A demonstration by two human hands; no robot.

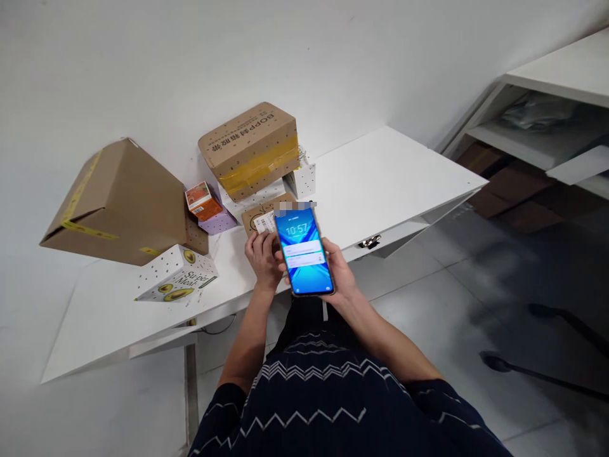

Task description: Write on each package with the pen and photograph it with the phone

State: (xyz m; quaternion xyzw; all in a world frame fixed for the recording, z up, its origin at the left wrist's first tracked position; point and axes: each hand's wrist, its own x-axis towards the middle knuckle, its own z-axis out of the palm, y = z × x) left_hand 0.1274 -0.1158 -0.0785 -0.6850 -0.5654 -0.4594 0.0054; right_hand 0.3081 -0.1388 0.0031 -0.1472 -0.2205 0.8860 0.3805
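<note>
My right hand is closed round a smartphone, its lit blue screen facing up with the clock at 10:57. Immediately left of the phone, my left hand has its fingers curled at the near side of a small brown cardboard box. What those fingers hold, if anything, is hidden. A white label shows on the brown box, and the phone covers part of that box. Both hands are over the front edge of the white desk.
A large carton leans at the left behind an avocado-print box. An orange box sits on a purple one. Farther back, a taped carton rests on white boxes. A metal latch projects from the desk front.
</note>
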